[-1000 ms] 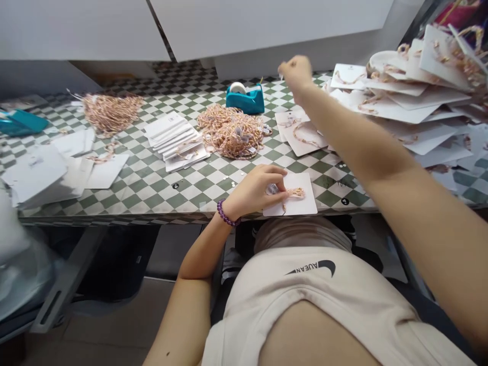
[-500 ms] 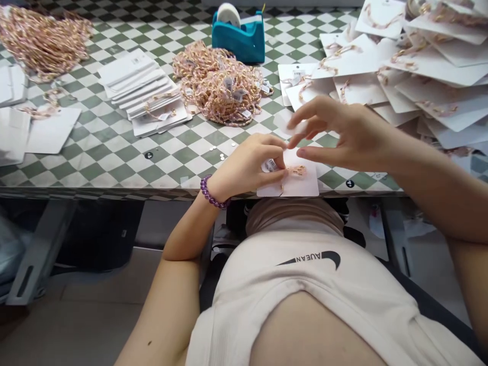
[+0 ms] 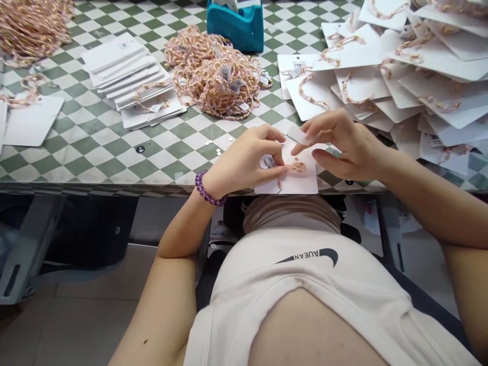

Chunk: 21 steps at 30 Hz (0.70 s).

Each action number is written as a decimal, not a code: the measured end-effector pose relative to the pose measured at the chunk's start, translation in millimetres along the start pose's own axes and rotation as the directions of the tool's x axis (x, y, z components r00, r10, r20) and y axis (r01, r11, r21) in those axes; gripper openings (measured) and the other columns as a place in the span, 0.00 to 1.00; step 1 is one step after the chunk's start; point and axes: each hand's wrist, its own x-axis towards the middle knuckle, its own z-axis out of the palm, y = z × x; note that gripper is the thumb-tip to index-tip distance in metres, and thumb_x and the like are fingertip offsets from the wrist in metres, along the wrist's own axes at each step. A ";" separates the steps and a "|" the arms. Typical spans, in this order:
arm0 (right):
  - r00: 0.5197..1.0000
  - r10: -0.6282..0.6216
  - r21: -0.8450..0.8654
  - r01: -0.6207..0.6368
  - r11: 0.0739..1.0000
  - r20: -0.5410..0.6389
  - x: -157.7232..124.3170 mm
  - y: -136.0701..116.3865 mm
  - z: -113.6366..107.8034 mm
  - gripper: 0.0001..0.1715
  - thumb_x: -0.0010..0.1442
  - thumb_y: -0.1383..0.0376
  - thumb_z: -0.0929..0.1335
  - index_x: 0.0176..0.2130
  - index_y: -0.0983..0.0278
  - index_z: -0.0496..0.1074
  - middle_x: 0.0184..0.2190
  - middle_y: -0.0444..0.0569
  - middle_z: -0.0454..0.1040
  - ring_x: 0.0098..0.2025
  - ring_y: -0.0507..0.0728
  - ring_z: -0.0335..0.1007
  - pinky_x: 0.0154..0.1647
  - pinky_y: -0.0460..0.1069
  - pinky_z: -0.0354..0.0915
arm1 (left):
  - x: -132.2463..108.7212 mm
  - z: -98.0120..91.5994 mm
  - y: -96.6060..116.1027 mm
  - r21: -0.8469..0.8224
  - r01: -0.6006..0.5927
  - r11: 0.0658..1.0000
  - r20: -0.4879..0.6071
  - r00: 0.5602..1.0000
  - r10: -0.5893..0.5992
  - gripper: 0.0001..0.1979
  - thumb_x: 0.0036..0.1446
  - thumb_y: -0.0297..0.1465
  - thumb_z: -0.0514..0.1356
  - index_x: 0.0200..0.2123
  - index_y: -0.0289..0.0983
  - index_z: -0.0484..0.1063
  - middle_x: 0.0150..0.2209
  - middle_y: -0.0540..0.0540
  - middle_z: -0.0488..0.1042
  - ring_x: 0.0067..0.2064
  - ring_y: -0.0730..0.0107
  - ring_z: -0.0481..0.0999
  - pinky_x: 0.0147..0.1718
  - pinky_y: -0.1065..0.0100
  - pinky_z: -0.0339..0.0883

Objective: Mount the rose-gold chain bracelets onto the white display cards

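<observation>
The left hand (image 3: 253, 158) pinches a beaded strand (image 3: 296, 167) lying sideways on the white card (image 3: 305, 183) at the tabletop (image 3: 163, 161) edge; just rightward, the half-curled right hand (image 3: 345, 145), thumb apart, holds a clear strip (image 3: 298, 134).

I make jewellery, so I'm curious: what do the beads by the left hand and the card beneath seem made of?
The beads may be plastic or glass: pinkish, with metallic-looking gold glints. The card is probably paperboard: matt white, flat, straight-edged.

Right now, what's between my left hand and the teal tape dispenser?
A heap of pink beaded strands, then checked cloth nearer your left hand, in the head view.
</observation>
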 end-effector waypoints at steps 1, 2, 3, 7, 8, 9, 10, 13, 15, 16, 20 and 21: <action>1.000 -0.031 0.000 0.031 1.000 0.001 -0.3 0.7 0.7 0.21 0.62 0.72 0.62 0.54 0.60 0.61 0.45 0.46 0.77 0.48 0.54 0.79 0.52 0.52 0.70 | 0.1 -0.2 -0.1 -0.001 0.002 1.000 0.005 1.000 -0.002 0.06 0.59 0.32 0.67 0.30 0.38 0.77 0.48 0.44 0.75 0.50 0.61 0.75 0.54 0.56 0.70; 0.998 -0.064 -0.008 0.064 0.998 0.009 -0.1 1.2 1.0 0.20 0.62 0.72 0.62 0.53 0.60 0.61 0.46 0.47 0.77 0.49 0.54 0.79 0.53 0.53 0.70 | 0.1 -0.2 -0.3 -0.001 0.003 1.000 0.009 1.000 -0.003 0.07 0.60 0.33 0.67 0.30 0.38 0.77 0.48 0.44 0.75 0.51 0.61 0.75 0.55 0.56 0.70; 0.996 -0.085 -0.027 0.086 0.996 0.018 0.6 1.2 0.9 0.19 0.62 0.73 0.63 0.52 0.61 0.62 0.46 0.47 0.77 0.49 0.55 0.78 0.53 0.53 0.70 | 0.1 -0.1 -0.5 -0.001 0.005 1.000 0.010 1.000 -0.005 0.07 0.60 0.33 0.66 0.30 0.38 0.77 0.49 0.44 0.75 0.51 0.61 0.75 0.55 0.56 0.70; 0.995 -0.082 -0.151 0.072 0.986 -0.058 3.9 -2.7 -5.7 0.09 0.64 0.70 0.66 0.45 0.61 0.69 0.43 0.47 0.78 0.49 0.56 0.76 0.52 0.53 0.70 | 0.0 1.1 -1.2 0.003 -0.002 1.000 -0.007 1.000 0.002 0.06 0.59 0.32 0.67 0.30 0.38 0.76 0.50 0.45 0.76 0.52 0.60 0.76 0.55 0.55 0.70; 0.991 -0.093 -0.173 0.076 0.982 -0.095 4.3 -4.2 -8.1 0.06 0.65 0.69 0.67 0.43 0.61 0.70 0.43 0.48 0.78 0.49 0.56 0.75 0.52 0.53 0.70 | 0.0 1.4 -1.3 0.003 -0.003 1.000 -0.009 1.000 0.003 0.06 0.59 0.32 0.67 0.30 0.38 0.76 0.50 0.45 0.76 0.52 0.60 0.76 0.55 0.55 0.70; 0.986 -0.109 -0.187 0.084 0.979 -0.128 4.6 -5.8 -10.5 0.02 0.65 0.67 0.68 0.40 0.61 0.71 0.44 0.49 0.79 0.48 0.56 0.75 0.53 0.53 0.69 | 0.0 1.6 -1.2 0.002 -0.005 1.000 -0.009 1.000 0.005 0.06 0.58 0.31 0.67 0.30 0.38 0.76 0.49 0.45 0.76 0.52 0.60 0.76 0.55 0.54 0.70; 0.982 -0.117 -0.186 0.088 0.979 -0.150 4.8 -7.3 -12.7 0.02 0.65 0.66 0.69 0.38 0.61 0.72 0.44 0.49 0.79 0.48 0.56 0.75 0.53 0.53 0.69 | 0.0 1.6 -1.2 0.002 -0.006 1.000 -0.009 1.000 0.006 0.06 0.58 0.31 0.68 0.30 0.39 0.76 0.49 0.46 0.77 0.51 0.59 0.76 0.54 0.54 0.70; 0.992 -0.060 -0.100 0.049 0.994 -0.112 6.2 -11.8 -17.5 0.09 0.67 0.61 0.70 0.35 0.61 0.74 0.38 0.48 0.79 0.40 0.54 0.74 0.46 0.51 0.69 | 0.2 1.5 -1.3 0.004 -0.012 1.000 -0.007 1.000 0.012 0.06 0.59 0.33 0.67 0.30 0.39 0.76 0.49 0.46 0.77 0.51 0.59 0.77 0.54 0.53 0.70; 0.999 -0.031 -0.034 0.031 0.999 -0.006 9.5 -14.5 -20.9 0.11 0.67 0.58 0.70 0.36 0.62 0.77 0.33 0.46 0.78 0.34 0.51 0.73 0.40 0.48 0.67 | 0.4 1.4 -1.7 0.005 -0.020 1.000 -0.007 1.000 0.020 0.07 0.60 0.33 0.67 0.30 0.39 0.76 0.49 0.46 0.77 0.51 0.58 0.77 0.54 0.53 0.70; 0.998 -0.040 -0.010 0.041 0.999 0.052 12.3 -15.7 -23.2 0.12 0.68 0.57 0.70 0.37 0.62 0.77 0.33 0.46 0.77 0.33 0.50 0.72 0.37 0.47 0.66 | 0.5 1.5 -1.9 0.006 -0.022 1.000 -0.006 1.000 0.022 0.07 0.60 0.33 0.67 0.30 0.38 0.76 0.49 0.45 0.77 0.51 0.58 0.77 0.54 0.53 0.70; 0.927 -0.084 0.014 0.085 0.996 0.365 30.8 -18.2 -35.4 0.15 0.70 0.56 0.67 0.39 0.62 0.78 0.33 0.43 0.77 0.31 0.47 0.69 0.34 0.45 0.62 | 1.3 1.7 -3.3 0.012 -0.018 1.000 0.002 1.000 0.018 0.07 0.59 0.33 0.67 0.30 0.39 0.76 0.49 0.45 0.77 0.52 0.59 0.76 0.55 0.55 0.70; 0.894 -0.080 -0.002 0.090 0.996 0.441 35.6 -17.8 -37.5 0.14 0.70 0.56 0.67 0.38 0.62 0.78 0.32 0.42 0.77 0.31 0.47 0.69 0.33 0.45 0.61 | 1.6 1.7 -3.6 0.010 -0.019 1.000 0.005 1.000 0.019 0.06 0.60 0.33 0.67 0.30 0.39 0.76 0.49 0.45 0.78 0.51 0.60 0.76 0.55 0.55 0.70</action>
